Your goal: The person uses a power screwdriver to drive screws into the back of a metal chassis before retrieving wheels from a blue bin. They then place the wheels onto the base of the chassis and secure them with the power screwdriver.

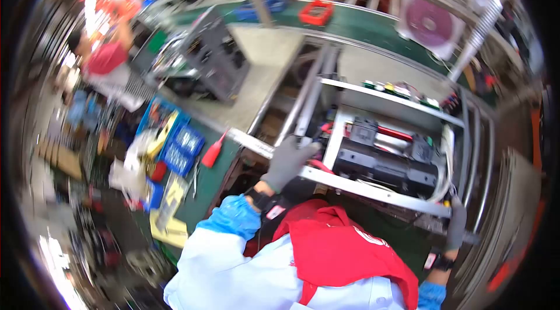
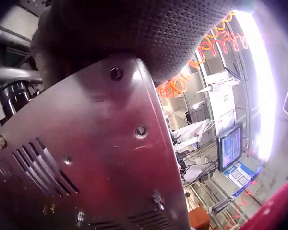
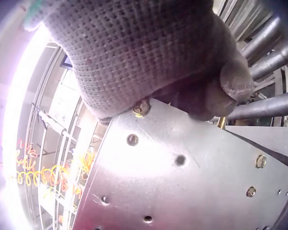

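Observation:
A silver metal chassis [image 1: 373,191] lies in front of me, with a black cylindrical unit [image 1: 385,165], red parts and white cables inside. My left hand [image 1: 287,161], in a grey knit glove, grips its front left corner. Close up in the left wrist view, the glove [image 2: 129,33] bends over the top edge of a slotted metal panel [image 2: 110,129]. At the front right corner is my gloved right hand [image 1: 457,223]. The right wrist view has its fingers [image 3: 236,81] curled over the edge of a panel with brass-coloured screws [image 3: 192,182].
Metal rollers [image 1: 479,164] run beside the chassis on the right. To the left, a green bench top holds a red-handled tool [image 1: 213,152] and blue bins [image 1: 182,149]. A grey metal housing [image 1: 216,56] stands farther back, near another person [image 1: 108,59]. A red tray [image 1: 315,13] sits behind.

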The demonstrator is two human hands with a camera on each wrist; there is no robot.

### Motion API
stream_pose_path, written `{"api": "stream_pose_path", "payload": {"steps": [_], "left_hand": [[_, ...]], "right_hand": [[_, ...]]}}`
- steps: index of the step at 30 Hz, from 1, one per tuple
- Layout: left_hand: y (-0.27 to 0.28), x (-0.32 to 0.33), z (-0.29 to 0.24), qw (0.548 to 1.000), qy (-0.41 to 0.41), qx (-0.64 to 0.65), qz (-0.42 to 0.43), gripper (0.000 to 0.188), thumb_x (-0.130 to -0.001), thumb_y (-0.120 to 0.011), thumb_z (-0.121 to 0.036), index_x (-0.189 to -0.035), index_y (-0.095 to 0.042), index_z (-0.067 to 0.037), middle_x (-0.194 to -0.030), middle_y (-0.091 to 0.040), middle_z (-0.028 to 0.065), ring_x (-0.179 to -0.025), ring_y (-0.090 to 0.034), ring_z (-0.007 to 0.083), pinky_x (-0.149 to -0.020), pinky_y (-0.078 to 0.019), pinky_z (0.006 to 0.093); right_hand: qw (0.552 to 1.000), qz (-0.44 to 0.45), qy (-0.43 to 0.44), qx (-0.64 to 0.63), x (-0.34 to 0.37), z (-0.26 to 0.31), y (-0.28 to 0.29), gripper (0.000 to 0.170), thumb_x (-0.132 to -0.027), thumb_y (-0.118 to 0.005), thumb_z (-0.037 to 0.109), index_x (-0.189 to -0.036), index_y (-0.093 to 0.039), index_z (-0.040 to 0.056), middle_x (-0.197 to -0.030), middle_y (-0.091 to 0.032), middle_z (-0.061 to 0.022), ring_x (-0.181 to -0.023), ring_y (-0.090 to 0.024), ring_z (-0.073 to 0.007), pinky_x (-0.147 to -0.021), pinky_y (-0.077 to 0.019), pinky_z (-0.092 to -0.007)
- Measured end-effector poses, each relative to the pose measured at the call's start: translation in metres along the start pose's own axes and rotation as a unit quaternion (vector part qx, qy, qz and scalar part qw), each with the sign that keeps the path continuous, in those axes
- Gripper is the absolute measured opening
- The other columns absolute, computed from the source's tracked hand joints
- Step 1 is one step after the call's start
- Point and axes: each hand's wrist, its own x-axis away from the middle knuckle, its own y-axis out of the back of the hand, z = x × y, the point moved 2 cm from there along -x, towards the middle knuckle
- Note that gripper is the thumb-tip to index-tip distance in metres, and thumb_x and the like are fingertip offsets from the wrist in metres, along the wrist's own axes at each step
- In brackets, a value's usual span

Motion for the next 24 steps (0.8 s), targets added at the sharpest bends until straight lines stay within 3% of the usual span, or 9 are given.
{"api": "stream_pose_path", "payload": {"steps": [10,11,12,15,18,19,21,23,24], "left_hand": [[-0.015,-0.015,0.03,0.998,-0.022,0.031,-0.049,0.06,-0.073,-0.072,-0.06,-0.078,-0.071,0.0,-0.079,-0.068,0.0225,-0.079,-0.067,0.0371,-0.072,-0.0486,0.0466],[-0.011,-0.005,0.018,0.995,-0.036,0.082,-0.032,0.061,-0.071,-0.074,-0.061,-0.076,-0.071,0.0,-0.081,-0.069,0.0212,-0.079,-0.067,0.0361,-0.072,-0.0486,0.0463],[-0.009,-0.005,0.018,0.998,-0.019,0.032,-0.043,0.043,-0.078,-0.078,-0.044,-0.089,-0.076,-0.003,-0.08,-0.073,0.0061,-0.073,-0.068,0.0182,-0.07,-0.0517,0.0356],[-0.008,-0.003,0.032,0.985,-0.067,0.158,-0.021,0.046,-0.091,-0.068,-0.044,-0.107,-0.072,-0.001,-0.091,-0.072,0.0082,-0.087,-0.063,0.0164,-0.08,-0.0502,0.0318],[-0.013,0.016,0.084,0.925,-0.197,0.281,-0.163,0.05,-0.1,-0.059,-0.042,-0.127,-0.061,0.0,-0.093,-0.068,0.005,-0.083,-0.058,0.0145,-0.078,-0.0508,0.0306],[0.008,0.09,0.066,0.914,-0.045,0.376,-0.144,0.046,-0.101,-0.058,-0.042,-0.122,-0.063,-0.001,-0.084,-0.063,0.0032,-0.068,-0.053,0.0124,-0.062,-0.0483,0.0291],[-0.028,0.103,0.169,0.847,0.024,0.485,-0.216,0.031,-0.1,-0.058,-0.04,-0.097,-0.064,-0.009,-0.071,-0.053,-0.002,-0.057,-0.047,0.0096,-0.048,-0.0366,0.0299],[-0.038,0.201,0.265,0.982,0.013,-0.015,-0.19,0.021,-0.094,-0.059,-0.026,-0.105,-0.063,-0.009,-0.086,-0.062,0.0099,-0.081,-0.06,0.0272,-0.068,-0.0475,0.0404],[-0.043,0.251,0.311,0.951,-0.001,-0.236,-0.2,0.022,-0.091,-0.059,-0.02,-0.109,-0.063,-0.008,-0.094,-0.066,0.0159,-0.094,-0.067,0.0359,-0.079,-0.0529,0.0456]], "right_hand": [[0.992,0.077,-0.056,-0.08,-0.003,0.012,-0.011,0.05,-0.103,-0.051,0.043,-0.129,-0.063,0.0025,-0.112,-0.068,-0.0055,-0.098,-0.064,-0.0139,-0.086,-0.0495,-0.0283],[0.994,0.079,-0.046,-0.058,-0.006,0.01,-0.009,0.052,-0.103,-0.05,0.044,-0.132,-0.062,0.0027,-0.115,-0.068,-0.0061,-0.1,-0.064,-0.0149,-0.086,-0.0496,-0.0287],[0.995,0.087,-0.026,-0.047,-0.017,-0.005,0.001,0.056,-0.102,-0.049,0.047,-0.136,-0.058,0.0029,-0.115,-0.068,-0.0061,-0.097,-0.064,-0.0153,-0.081,-0.0502,-0.0288],[0.994,0.075,-0.075,-0.017,0.002,0.02,-0.008,0.049,-0.098,-0.053,0.05,-0.12,-0.063,0.0068,-0.1,-0.068,-0.0056,-0.08,-0.064,-0.0167,-0.063,-0.0485,-0.0291],[0.988,0.096,0.088,0.087,0.035,0.052,-0.019,0.041,-0.097,-0.057,0.038,-0.13,-0.06,0.0145,-0.117,-0.065,-0.0078,-0.102,-0.063,-0.0182,-0.083,-0.0511,-0.0341],[0.977,0.102,0.143,0.119,0.042,0.06,-0.025,0.041,-0.096,-0.059,0.034,-0.133,-0.059,0.017,-0.122,-0.064,-0.0086,-0.109,-0.063,-0.0187,-0.09,-0.0519,-0.0357],[0.95,0.088,0.255,0.156,0.058,0.067,-0.049,0.037,-0.096,-0.058,0.034,-0.13,-0.059,0.0164,-0.119,-0.065,-0.0085,-0.107,-0.063,-0.0191,-0.089,-0.052,-0.0359],[0.919,0.09,0.338,0.179,0.08,0.069,-0.08,0.034,-0.097,-0.058,0.033,-0.126,-0.06,0.0157,-0.115,-0.065,-0.0083,-0.104,-0.063,-0.0196,-0.088,-0.0521,-0.0361],[0.905,0.106,0.367,0.186,0.091,0.067,-0.098,0.032,-0.097,-0.057,0.033,-0.124,-0.06,0.0154,-0.113,-0.065,-0.0083,-0.103,-0.064,-0.0198,-0.087,-0.0522,-0.0362]]}}
